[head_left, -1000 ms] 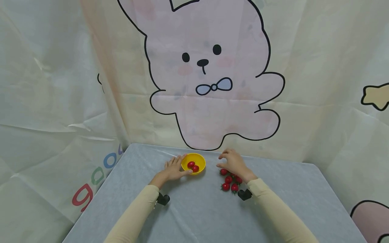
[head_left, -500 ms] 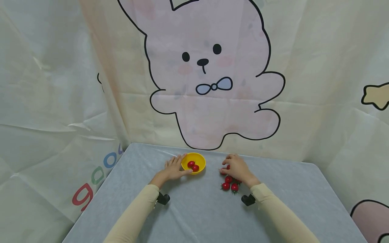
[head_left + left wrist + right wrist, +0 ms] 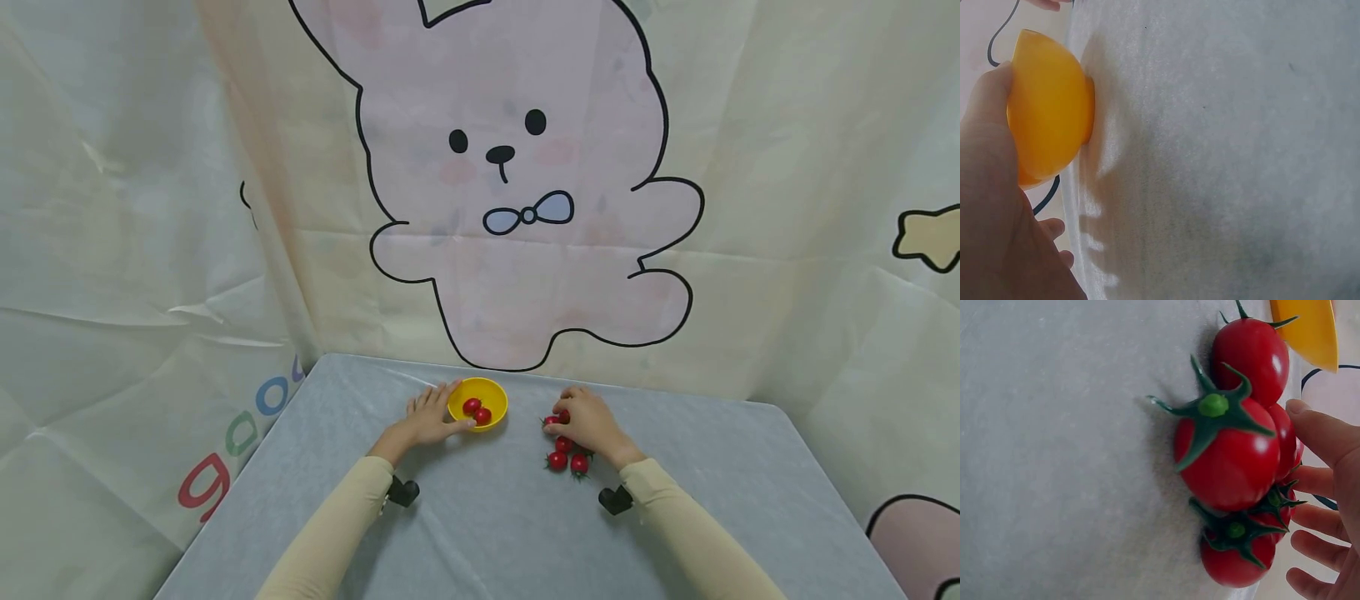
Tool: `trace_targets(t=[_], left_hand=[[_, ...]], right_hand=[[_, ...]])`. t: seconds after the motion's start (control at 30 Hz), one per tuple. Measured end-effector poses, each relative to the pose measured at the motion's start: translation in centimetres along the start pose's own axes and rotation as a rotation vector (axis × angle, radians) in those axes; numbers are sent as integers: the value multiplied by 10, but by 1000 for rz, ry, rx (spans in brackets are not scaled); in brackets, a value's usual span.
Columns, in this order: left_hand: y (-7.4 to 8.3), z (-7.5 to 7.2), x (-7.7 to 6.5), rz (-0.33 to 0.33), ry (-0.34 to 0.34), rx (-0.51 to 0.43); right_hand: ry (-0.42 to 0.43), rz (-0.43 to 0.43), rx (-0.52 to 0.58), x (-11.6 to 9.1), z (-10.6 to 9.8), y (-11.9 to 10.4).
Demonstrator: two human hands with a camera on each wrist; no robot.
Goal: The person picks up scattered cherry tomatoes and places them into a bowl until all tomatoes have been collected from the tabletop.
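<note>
In the head view, a yellow bowl (image 3: 498, 400) stands on the table with two red cherry tomatoes (image 3: 482, 415) inside. My left hand (image 3: 429, 421) holds its left side, thumb at the near rim and fingers at the far rim. The left wrist view shows the thumb (image 3: 997, 87) against the bowl's wall. Several cherry tomatoes (image 3: 1229, 462) with green leafy tops lie clustered right of the bowl. Over the cluster's far side, my right hand (image 3: 592, 422) has its thumb and fingers around a cherry tomato (image 3: 564, 415), partly covered by the hand.
A pale grey-blue cloth (image 3: 480, 533) covers the table. Behind it hangs a curtain (image 3: 787, 317) printed with a bear, close to the table's far edge. A second curtain side (image 3: 135, 292) borders the left.
My right hand has shifted slightly right and toward me over the cherry tomatoes, its fingers coming down around one of them. My left hand and the bowl have stayed in place.
</note>
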State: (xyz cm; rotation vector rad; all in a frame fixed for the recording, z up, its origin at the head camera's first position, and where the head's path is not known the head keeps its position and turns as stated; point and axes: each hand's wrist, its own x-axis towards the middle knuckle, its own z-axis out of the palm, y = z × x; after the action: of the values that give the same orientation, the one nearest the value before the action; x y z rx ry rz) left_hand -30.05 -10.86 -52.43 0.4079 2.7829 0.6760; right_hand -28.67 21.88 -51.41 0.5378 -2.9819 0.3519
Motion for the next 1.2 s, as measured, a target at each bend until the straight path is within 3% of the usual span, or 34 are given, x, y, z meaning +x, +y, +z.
trace_targets(t=[1.2], left_hand=[[1,-1,-2,-9,4,-15]], right_hand=[[-7,15,-24,-1,8,-3]])
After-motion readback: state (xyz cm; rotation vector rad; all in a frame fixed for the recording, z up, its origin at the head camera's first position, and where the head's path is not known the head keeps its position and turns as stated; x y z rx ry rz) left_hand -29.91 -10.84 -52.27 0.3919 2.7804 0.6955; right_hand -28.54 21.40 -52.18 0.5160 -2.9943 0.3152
